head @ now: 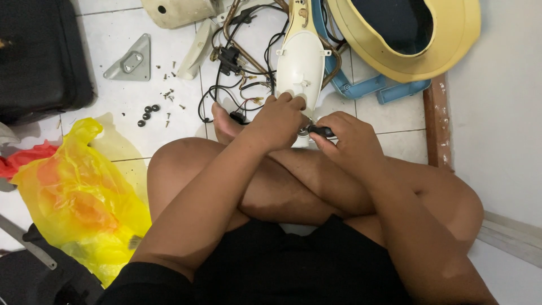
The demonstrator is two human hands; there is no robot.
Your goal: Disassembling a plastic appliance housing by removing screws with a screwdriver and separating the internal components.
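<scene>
I sit cross-legged on a white tiled floor. My left hand (279,120) grips the near end of a cream plastic housing (301,59) that lies lengthwise in front of my legs. My right hand (347,135) is closed around a black screwdriver handle (320,131), its tip pointing at the base of the housing between my hands. Black and coloured wires (237,73) trail from the housing to the left, past a copper tube.
A yellow round plastic shell (451,51) over a blue frame (367,87) lies at the upper right. Loose screws and small black grommets (148,110) are scattered beside a grey triangular bracket (131,59). A yellow plastic bag (79,197) sits left; a black case (39,56) upper left.
</scene>
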